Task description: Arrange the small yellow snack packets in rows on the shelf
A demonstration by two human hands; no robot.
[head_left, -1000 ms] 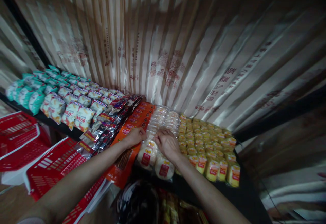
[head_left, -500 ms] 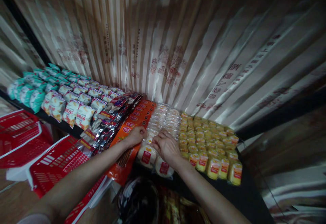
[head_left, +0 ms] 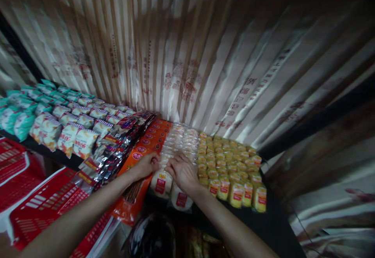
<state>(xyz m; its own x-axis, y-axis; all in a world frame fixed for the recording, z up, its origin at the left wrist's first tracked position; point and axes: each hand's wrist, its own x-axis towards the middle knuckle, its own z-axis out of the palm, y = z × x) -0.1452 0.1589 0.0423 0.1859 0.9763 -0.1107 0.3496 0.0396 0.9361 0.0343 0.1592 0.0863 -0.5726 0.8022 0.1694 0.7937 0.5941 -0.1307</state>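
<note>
Wrapped round white cakes (head_left: 161,183) with red labels stand in two columns on the black table. My left hand (head_left: 149,165) is closed at the left side of the nearer left column, fingers curled against a wrapped cake. Just to its right, my right hand (head_left: 183,173) reaches over the columns, with thumb and fingertips pinched on the same left column. The fingers hide part of the cake between them. Flat orange packets (head_left: 131,195) lie directly left of my left hand. Small yellow wrapped cakes (head_left: 224,187) stand in rows right of my right hand.
Silver and red packets (head_left: 109,150), white snack bags (head_left: 84,140) and green bags (head_left: 25,123) line the table leftward. Red baskets (head_left: 43,207) stand at the front left. A pleated curtain (head_left: 187,35) hangs behind. The black table (head_left: 278,226) ends at the right.
The whole view has shifted, so the table goods appear farther left and slightly lower. Both hands stay at the white cakes with nearly the same curled grip.
</note>
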